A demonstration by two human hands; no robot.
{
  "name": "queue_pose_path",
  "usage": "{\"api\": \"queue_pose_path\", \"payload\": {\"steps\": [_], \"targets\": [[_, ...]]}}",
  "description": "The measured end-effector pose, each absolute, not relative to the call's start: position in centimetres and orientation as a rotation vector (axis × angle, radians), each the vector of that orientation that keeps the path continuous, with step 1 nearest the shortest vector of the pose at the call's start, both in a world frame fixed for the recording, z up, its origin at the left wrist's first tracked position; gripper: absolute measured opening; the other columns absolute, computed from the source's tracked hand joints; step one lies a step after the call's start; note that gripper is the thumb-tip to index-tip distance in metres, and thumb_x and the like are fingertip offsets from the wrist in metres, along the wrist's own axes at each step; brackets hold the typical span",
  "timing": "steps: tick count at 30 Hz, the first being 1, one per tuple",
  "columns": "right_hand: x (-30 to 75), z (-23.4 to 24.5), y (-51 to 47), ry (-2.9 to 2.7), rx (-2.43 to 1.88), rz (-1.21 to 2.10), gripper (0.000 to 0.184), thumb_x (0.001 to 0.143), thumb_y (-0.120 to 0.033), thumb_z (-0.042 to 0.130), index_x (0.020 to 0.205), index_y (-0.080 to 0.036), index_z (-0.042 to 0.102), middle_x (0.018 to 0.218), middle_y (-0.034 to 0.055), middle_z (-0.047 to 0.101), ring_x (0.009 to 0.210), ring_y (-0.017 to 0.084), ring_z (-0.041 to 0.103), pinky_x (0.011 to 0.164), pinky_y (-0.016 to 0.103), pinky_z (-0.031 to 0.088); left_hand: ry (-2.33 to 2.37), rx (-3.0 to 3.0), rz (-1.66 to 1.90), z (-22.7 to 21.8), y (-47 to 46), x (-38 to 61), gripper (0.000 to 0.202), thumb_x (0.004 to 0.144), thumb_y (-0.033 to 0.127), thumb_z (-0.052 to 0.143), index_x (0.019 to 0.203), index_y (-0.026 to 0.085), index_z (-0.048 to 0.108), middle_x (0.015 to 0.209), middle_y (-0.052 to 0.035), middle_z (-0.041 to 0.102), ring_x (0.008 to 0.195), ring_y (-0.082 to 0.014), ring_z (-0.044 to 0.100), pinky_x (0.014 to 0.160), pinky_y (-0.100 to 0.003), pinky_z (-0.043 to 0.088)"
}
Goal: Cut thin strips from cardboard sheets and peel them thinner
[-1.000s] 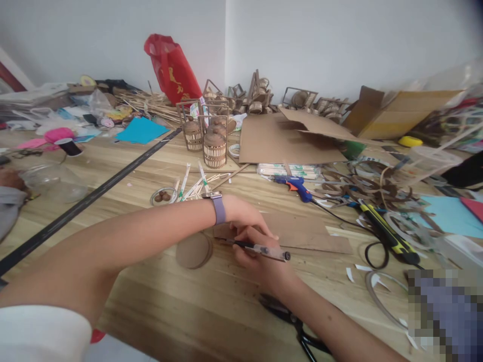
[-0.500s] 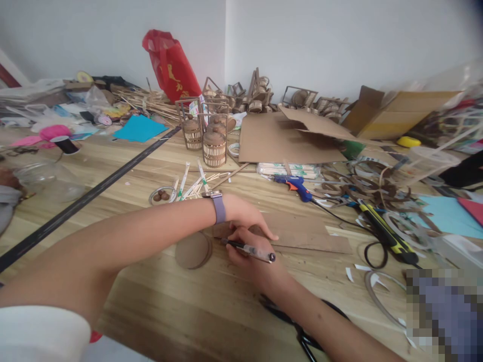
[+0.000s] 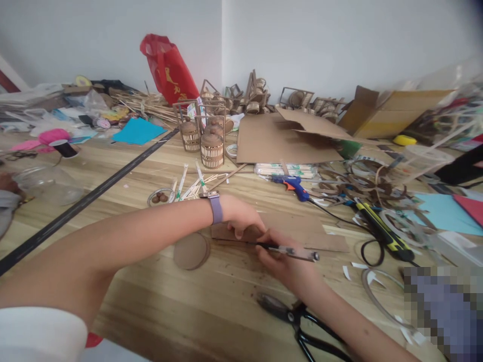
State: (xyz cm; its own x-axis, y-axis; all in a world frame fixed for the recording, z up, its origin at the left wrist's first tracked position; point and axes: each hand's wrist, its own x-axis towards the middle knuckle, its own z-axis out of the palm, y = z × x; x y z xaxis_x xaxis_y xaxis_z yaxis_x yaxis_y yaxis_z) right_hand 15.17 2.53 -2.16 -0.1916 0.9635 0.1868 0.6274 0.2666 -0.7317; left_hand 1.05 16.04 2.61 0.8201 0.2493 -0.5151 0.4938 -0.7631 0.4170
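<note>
My right hand [image 3: 285, 256] grips a pen [image 3: 290, 250] with a clear barrel, its tip low at the near edge of a brown cardboard strip [image 3: 302, 229]. Lying over the left part of that strip, my left hand [image 3: 245, 217] presses down with thumb and fingers apart; a watch with a purple band [image 3: 216, 208] is on its wrist. Cardboard discs [image 3: 191, 251] are stacked just left of the strip. Black-handled scissors [image 3: 292, 317] rest on the table, partly under my right forearm.
A blue glue gun [image 3: 292, 185] and a yellow-black cutter [image 3: 385, 234] lie to the right. Small bamboo baskets [image 3: 212, 151] and large cardboard sheets [image 3: 279, 141] stand farther back. A long black strip [image 3: 94, 190] crosses the left side. Another person's hand [image 3: 7, 182] shows at the left edge.
My right hand has slid right along the strip's near edge with the pen, uncovering more of the scissors. My left hand stays on the strip, its thumb now showing.
</note>
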Motion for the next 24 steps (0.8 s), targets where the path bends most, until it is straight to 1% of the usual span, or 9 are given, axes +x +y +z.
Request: {"api": "queue_pose_path", "payload": {"steps": [3, 4, 6, 9, 12, 16, 20, 22, 24], "targets": [[17.9, -1.7, 1.9, -1.890, -1.499, 0.647, 0.018, 0.084, -0.035, 0.052, 0.076, -0.024, 0.063, 0.069, 0.0014, 0.073, 0.061, 0.018, 0.067, 0.055, 0.027, 0.051, 0.515, 2.468, -0.753, 3.0, 15.9, 1.1, 0.088, 0.071, 0.000, 0.073, 0.147, 0.039, 0.053, 0.075, 0.0038, 0.072, 0.061, -0.0191, 0.063, 0.062, -0.027, 0.049], [18.8, -1.5, 1.7, -1.889, -1.519, 0.632, 0.019, 0.085, -0.036, 0.053, 0.074, -0.024, 0.063, 0.068, 0.0011, 0.072, 0.061, 0.018, 0.066, 0.055, 0.027, 0.051, 0.511, 2.475, -0.787, 3.1, 15.9, 1.1, 0.090, 0.073, 0.001, 0.071, 0.150, 0.040, 0.047, 0.074, 0.0042, 0.071, 0.060, -0.0191, 0.063, 0.063, -0.027, 0.050], [20.8, -1.1, 1.4, -1.888, -1.562, 0.591, 0.022, 0.085, -0.039, 0.056, 0.070, -0.025, 0.064, 0.062, -0.0001, 0.068, 0.059, 0.019, 0.064, 0.052, 0.027, 0.049, 0.510, 2.489, -0.832, 3.3, 15.8, 1.1, 0.090, 0.075, 0.003, 0.069, 0.152, 0.042, 0.042, 0.072, 0.0050, 0.068, 0.061, -0.0189, 0.062, 0.063, -0.027, 0.050], [23.8, -0.7, 0.9, -1.869, -1.625, 0.517, 0.022, 0.083, -0.040, 0.059, 0.068, -0.025, 0.064, 0.061, 0.0005, 0.066, 0.058, 0.020, 0.063, 0.053, 0.030, 0.050, 0.509, 2.510, -0.851, 3.4, 15.7, 1.2, 0.090, 0.076, 0.005, 0.069, 0.152, 0.044, 0.042, 0.068, 0.0062, 0.062, 0.063, -0.0184, 0.062, 0.064, -0.025, 0.049], [26.9, -0.5, 0.1, -1.820, -1.730, 0.471, 0.024, 0.082, -0.045, 0.057, 0.068, -0.026, 0.061, 0.061, 0.0011, 0.067, 0.054, 0.021, 0.063, 0.049, 0.032, 0.050, 0.507, 2.528, -0.845, 3.5, 15.7, 1.2, 0.090, 0.076, 0.006, 0.071, 0.151, 0.047, 0.042, 0.068, 0.0065, 0.060, 0.064, -0.0176, 0.061, 0.065, -0.024, 0.049], [31.1, -0.5, -1.0, -1.755, -1.925, 0.419, 0.025, 0.080, -0.051, 0.058, 0.071, -0.027, 0.062, 0.061, 0.0018, 0.071, 0.055, 0.025, 0.068, 0.055, 0.037, 0.054, 0.498, 2.531, -0.863, 3.7, 15.7, 1.2, 0.090, 0.078, 0.005, 0.071, 0.152, 0.047, 0.040, 0.071, 0.0059, 0.060, 0.065, -0.0179, 0.061, 0.065, -0.024, 0.048], [33.2, 0.6, -1.3, -1.682, -2.044, 0.339, 0.027, 0.077, -0.056, 0.059, 0.073, -0.030, 0.061, 0.057, 0.0012, 0.071, 0.049, 0.026, 0.067, 0.049, 0.038, 0.052, 0.490, 2.538, -0.893, 3.8, 15.7, 1.2, 0.091, 0.079, 0.006, 0.071, 0.153, 0.046, 0.038, 0.074, 0.0054, 0.064, 0.067, -0.0185, 0.061, 0.068, -0.026, 0.048], [32.7, 1.5, -0.8, -1.670, -2.060, 0.190, 0.026, 0.078, -0.055, 0.055, 0.075, -0.030, 0.060, 0.061, 0.0030, 0.071, 0.054, 0.028, 0.068, 0.052, 0.039, 0.053, 0.496, 2.550, -0.907, 4.0, 15.5, 1.3, 0.090, 0.080, 0.007, 0.071, 0.153, 0.047, 0.037, 0.077, 0.0052, 0.067, 0.067, -0.0186, 0.061, 0.069, -0.026, 0.048], [31.2, 2.3, 0.1, -1.708, -2.106, 0.100, 0.022, 0.081, -0.047, 0.051, 0.084, -0.028, 0.060, 0.071, 0.0064, 0.074, 0.064, 0.029, 0.071, 0.059, 0.040, 0.055, 0.513, 2.576, -0.916, 4.2, 15.2, 1.4, 0.090, 0.080, 0.007, 0.072, 0.152, 0.047, 0.037, 0.083, 0.0044, 0.071, 0.070, -0.0190, 0.061, 0.069, -0.026, 0.048]]}}
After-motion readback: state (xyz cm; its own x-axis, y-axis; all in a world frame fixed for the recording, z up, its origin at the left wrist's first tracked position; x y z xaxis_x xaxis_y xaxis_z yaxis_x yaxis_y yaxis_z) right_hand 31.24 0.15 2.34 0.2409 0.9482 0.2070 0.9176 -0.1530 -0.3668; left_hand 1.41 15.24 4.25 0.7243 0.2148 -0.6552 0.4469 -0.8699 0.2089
